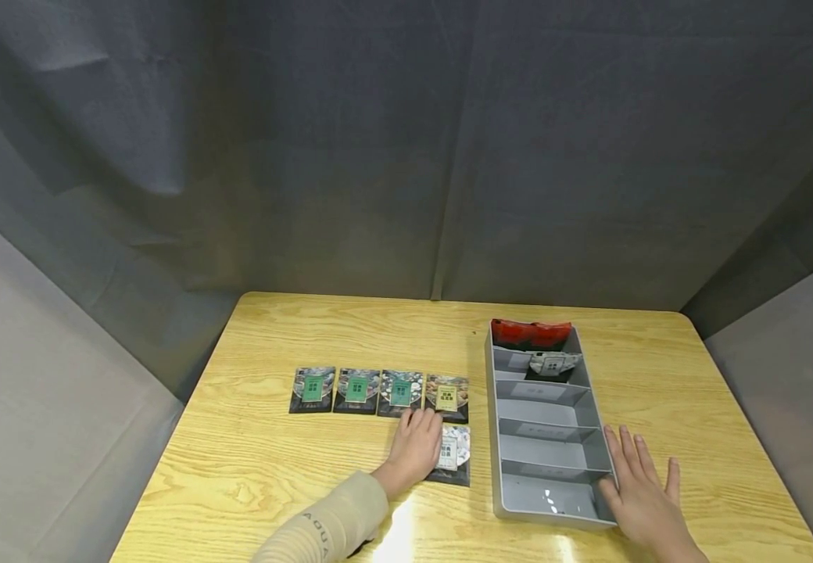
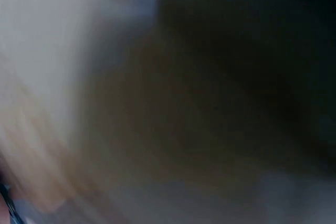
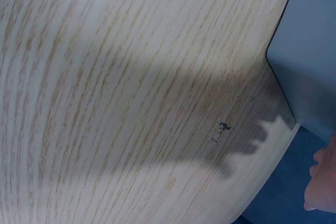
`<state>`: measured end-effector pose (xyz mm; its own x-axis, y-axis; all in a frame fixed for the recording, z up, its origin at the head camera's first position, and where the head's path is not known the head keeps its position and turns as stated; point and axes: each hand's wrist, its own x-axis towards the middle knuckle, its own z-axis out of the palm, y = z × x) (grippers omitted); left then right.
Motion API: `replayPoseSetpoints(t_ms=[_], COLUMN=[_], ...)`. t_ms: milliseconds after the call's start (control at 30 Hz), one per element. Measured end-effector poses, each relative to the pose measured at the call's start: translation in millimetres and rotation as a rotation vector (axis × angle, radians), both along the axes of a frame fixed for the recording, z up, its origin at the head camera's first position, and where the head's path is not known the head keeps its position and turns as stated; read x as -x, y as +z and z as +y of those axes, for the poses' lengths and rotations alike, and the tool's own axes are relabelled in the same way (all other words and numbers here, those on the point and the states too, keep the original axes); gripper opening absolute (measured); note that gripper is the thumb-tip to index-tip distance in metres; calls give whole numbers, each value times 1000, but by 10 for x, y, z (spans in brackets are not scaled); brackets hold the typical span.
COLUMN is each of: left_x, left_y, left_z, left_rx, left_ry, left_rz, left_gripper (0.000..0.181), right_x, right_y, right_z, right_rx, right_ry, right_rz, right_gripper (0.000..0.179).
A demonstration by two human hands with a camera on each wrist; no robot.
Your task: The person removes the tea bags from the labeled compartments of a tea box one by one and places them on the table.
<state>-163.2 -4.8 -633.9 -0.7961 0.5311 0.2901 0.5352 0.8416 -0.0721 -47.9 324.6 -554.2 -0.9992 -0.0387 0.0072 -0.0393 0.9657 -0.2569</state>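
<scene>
A white-labelled packet (image 1: 457,461) is lying partly beneath the left hand (image 1: 417,446), which is hiding its left side; whether those fingers are pinching it, I cannot tell, the left wrist view blurring everything; a yellow-labelled packet (image 1: 447,397) is lying just beyond the left fingertips; the right hand (image 1: 649,500) is holding its fingers spread apart, touching the side of a grey tray (image 1: 540,450) to its left.
</scene>
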Motion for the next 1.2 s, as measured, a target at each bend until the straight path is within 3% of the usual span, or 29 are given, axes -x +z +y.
replayPoseSetpoints(t_ms=[200, 533, 800, 967, 1200], left_x=[-8, 5, 16, 62, 195], left_y=[1, -38, -3, 81, 341], left_z=[22, 39, 35, 29, 85], left_rx=[-10, -36, -48, -58, -79], left_ry=[35, 41, 48, 53, 37], left_rz=[18, 39, 35, 16, 15], left_gripper=[13, 15, 15, 18, 19], right_x=[4, 15, 8, 3, 5], right_y=[-22, -27, -23, -22, -28], right_z=[7, 14, 9, 2, 12], right_rx=[0, 0, 0, -5, -4], right_ry=[1, -4, -2, -2, -3], right_rz=[6, -1, 7, 13, 0], right_gripper=[68, 68, 68, 69, 69])
